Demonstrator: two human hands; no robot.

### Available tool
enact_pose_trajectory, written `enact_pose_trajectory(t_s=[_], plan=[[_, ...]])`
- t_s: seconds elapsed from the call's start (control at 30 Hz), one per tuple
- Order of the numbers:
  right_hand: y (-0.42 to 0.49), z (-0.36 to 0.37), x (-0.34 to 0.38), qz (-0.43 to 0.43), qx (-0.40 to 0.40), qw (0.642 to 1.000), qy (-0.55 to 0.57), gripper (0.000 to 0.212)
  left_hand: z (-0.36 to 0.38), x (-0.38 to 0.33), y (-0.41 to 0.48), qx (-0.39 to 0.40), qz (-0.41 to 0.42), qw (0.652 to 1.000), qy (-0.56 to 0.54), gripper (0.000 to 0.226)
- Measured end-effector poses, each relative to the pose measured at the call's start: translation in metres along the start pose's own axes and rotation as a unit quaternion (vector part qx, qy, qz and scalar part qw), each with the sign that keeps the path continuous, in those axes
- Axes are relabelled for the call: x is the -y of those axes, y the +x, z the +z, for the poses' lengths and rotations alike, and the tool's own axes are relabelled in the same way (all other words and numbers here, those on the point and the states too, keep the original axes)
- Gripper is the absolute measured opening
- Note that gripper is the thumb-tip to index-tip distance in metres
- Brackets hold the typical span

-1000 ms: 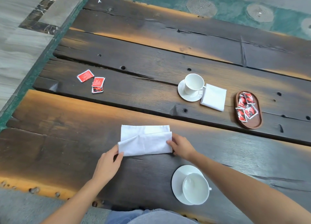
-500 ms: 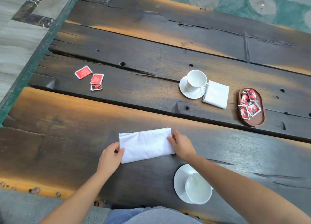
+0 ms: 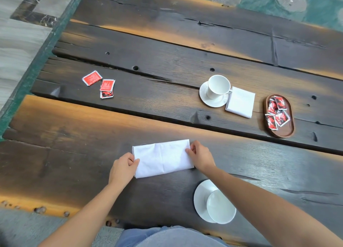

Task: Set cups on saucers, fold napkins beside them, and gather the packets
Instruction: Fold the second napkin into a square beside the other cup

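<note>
Pinching the short ends of the half-folded white napkin (image 3: 163,158), left hand (image 3: 123,167) and right hand (image 3: 201,156) clamp it flat on the table (image 3: 185,61), just beyond the near cup (image 3: 220,206) on its saucer (image 3: 200,196). The far cup (image 3: 218,86), far saucer (image 3: 205,98) and folded napkin (image 3: 241,102) look done. Apparently three red packets (image 3: 101,84) lie well outside the wooden tray (image 3: 284,135).

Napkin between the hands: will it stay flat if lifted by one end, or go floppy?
Probably floppy: the napkin shows soft creases, so it would likely droop. Its layers are only folded over, so they might fall open. It looks thin, so probably light.
</note>
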State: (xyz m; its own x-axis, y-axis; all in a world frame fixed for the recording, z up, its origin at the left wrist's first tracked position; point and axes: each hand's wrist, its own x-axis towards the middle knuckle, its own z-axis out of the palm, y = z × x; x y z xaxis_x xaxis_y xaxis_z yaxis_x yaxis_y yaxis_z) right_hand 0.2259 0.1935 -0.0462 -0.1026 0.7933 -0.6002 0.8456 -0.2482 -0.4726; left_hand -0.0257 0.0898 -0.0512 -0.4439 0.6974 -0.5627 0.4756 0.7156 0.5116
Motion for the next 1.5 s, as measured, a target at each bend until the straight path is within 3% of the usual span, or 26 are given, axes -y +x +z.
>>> enact_pose_trajectory(t_s=[0.1,0.17,0.3,0.4,0.57,0.9,1.03,1.2,1.4,1.5], plan=[[-0.002,-0.002,0.001,0.006,-0.004,0.999,0.039,0.017,-0.001,0.0,-0.001,0.003,-0.035,0.998,-0.061,0.017],[-0.005,-0.005,0.0,-0.02,0.006,1.0,0.009,0.021,-0.003,0.001,-0.002,-0.002,-0.033,0.999,-0.03,0.022],[-0.014,-0.014,-0.002,-0.117,-0.024,0.988,-0.095,0.034,-0.008,0.004,-0.012,-0.096,0.072,0.988,0.093,0.043],[-0.018,-0.015,0.006,-0.226,-0.044,0.943,-0.241,0.058,0.0,-0.001,-0.021,-0.123,0.187,0.952,0.21,0.054],[-0.021,0.012,0.032,-0.378,0.073,0.84,-0.384,0.063,0.031,-0.018,-0.022,-0.024,0.288,0.89,0.352,0.077],[0.007,0.016,0.009,-0.357,0.099,0.789,-0.489,0.069,0.034,-0.004,0.007,0.04,0.215,0.884,0.414,0.098],[0.018,0.003,-0.008,-0.348,0.094,0.797,-0.485,0.072,0.032,-0.003,0.009,0.046,0.217,0.887,0.405,0.101],[0.021,-0.011,-0.038,-0.303,0.077,0.857,-0.41,0.07,0.032,-0.002,0.011,0.056,0.215,0.892,0.394,0.103],[0.018,-0.011,-0.029,-0.282,0.089,0.885,-0.359,0.071,0.033,-0.008,0.009,0.066,0.201,0.901,0.379,0.098],[0.008,-0.019,-0.013,-0.279,0.045,0.93,-0.235,0.046,0.026,-0.015,0.005,0.073,0.201,0.93,0.299,0.085]])
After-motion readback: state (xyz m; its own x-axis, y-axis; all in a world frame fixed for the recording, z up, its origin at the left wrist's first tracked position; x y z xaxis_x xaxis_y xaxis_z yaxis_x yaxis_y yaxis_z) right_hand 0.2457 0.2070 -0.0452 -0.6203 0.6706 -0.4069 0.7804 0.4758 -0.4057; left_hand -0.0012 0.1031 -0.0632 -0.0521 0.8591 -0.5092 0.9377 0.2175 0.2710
